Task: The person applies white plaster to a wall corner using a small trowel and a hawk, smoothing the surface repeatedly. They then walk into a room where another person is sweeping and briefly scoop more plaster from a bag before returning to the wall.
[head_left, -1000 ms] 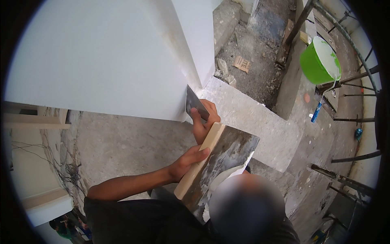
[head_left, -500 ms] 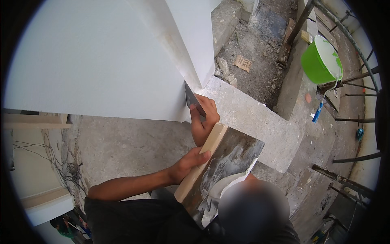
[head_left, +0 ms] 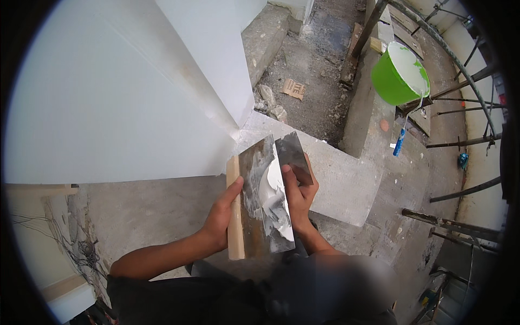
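Observation:
In front of my body, my left hand [head_left: 218, 214] is closed on the wooden edge of a wide plastering blade [head_left: 253, 230], thumb on top of the wood. White putty [head_left: 273, 187] lies in a ridge and smears along the blade's right side. Just right of it, my right hand [head_left: 302, 196] grips a small rectangular metal putty knife [head_left: 292, 153], thumb pressed on its face. The two blades are side by side, nearly touching. Ahead of them is the lower corner of a white wall [head_left: 119, 108], with a brownish band along its angle.
A green bucket [head_left: 387, 81] with white residue stands at the upper right, a blue-handled roller [head_left: 400, 142] hanging beside it. Metal scaffold bars [head_left: 463, 138] line the right side. A torn cardboard piece [head_left: 293, 89] lies on rubble. Loose wires [head_left: 81, 254] run at the left.
My right hand has drawn the putty knife away from the wall corner, back to the right of the wide blade. My left hand has turned that blade more upright and moved it forward. The view has shifted.

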Tool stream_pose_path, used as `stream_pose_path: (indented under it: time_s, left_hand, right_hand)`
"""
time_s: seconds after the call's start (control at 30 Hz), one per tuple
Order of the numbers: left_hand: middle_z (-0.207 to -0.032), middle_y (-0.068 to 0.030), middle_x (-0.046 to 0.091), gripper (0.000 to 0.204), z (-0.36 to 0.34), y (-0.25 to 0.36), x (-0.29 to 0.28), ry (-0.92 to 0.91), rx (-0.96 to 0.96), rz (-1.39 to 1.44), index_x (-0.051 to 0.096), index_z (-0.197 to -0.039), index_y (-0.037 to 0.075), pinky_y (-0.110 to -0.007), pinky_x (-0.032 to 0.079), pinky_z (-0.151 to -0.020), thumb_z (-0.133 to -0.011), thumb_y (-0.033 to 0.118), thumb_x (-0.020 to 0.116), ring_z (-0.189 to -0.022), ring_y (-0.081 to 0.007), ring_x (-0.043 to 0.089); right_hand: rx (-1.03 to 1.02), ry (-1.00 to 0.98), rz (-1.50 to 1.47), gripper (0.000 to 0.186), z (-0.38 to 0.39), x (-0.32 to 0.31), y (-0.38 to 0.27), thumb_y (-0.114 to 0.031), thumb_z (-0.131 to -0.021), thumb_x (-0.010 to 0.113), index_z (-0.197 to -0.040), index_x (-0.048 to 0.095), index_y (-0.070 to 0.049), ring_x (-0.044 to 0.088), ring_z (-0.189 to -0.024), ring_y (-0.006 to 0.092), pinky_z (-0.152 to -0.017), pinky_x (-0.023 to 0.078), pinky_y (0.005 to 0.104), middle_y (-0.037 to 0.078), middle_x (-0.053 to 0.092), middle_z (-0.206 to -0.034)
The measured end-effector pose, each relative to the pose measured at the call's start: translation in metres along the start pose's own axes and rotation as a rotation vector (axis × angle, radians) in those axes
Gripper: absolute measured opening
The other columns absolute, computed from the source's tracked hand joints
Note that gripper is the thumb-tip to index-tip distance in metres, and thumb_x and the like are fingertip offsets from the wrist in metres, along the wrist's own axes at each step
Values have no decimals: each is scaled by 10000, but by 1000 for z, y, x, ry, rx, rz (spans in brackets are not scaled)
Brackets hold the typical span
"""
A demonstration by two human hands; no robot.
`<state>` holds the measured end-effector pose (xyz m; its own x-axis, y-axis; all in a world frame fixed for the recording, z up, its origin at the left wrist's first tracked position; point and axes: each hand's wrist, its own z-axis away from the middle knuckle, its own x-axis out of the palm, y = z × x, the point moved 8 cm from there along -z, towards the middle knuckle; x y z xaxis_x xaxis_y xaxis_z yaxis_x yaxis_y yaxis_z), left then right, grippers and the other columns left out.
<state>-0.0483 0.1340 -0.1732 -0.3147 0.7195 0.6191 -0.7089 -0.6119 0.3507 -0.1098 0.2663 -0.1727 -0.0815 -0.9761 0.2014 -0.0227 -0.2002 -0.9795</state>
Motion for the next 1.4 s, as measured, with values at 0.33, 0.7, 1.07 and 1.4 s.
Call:
stream_pose_path:
  time_s: [0.33,0.7,1.07,1.4]
  left_hand:
    - [-1122,-133,598,491,-22,-2,-14,81,60,-20,451,-1276,-2,-364,530,-861,-982,390,450,-1005,-203,623]
    - [-954,-91,653,450,-24,5,-3,-90,-4,-161,521,-1197,14,-286,571,-691,-991,403,426,-790,-141,669]
    - [-937,-102,654,503,-23,-17,-20,-137,-113,-369,536,-1171,-15,-271,555,-701,-991,436,405,-798,-133,663]
    - [-982,-103,626,530,3,-7,5,-154,-26,-341,508,-1177,-30,-285,529,-740,-967,453,448,-853,-143,636]
  right_hand:
    - [-676,-198,110,524,45,-7,-52,170,-762,546,-1254,514,-8,580,-1068,409,-899,494,463,222,527,-1224]
    - [-183,-80,313,376,-13,-69,27,100,-852,512,-1212,578,13,582,-1058,233,-897,444,298,158,577,-1195]
    - [584,369,-874,342,2,-98,123,-53,-897,556,-1218,491,43,606,-1047,229,-921,503,380,118,600,-1156]
    - [-203,-131,105,275,-48,22,33,-3,-847,609,-1120,627,19,636,-890,207,-775,493,291,103,668,-1052]
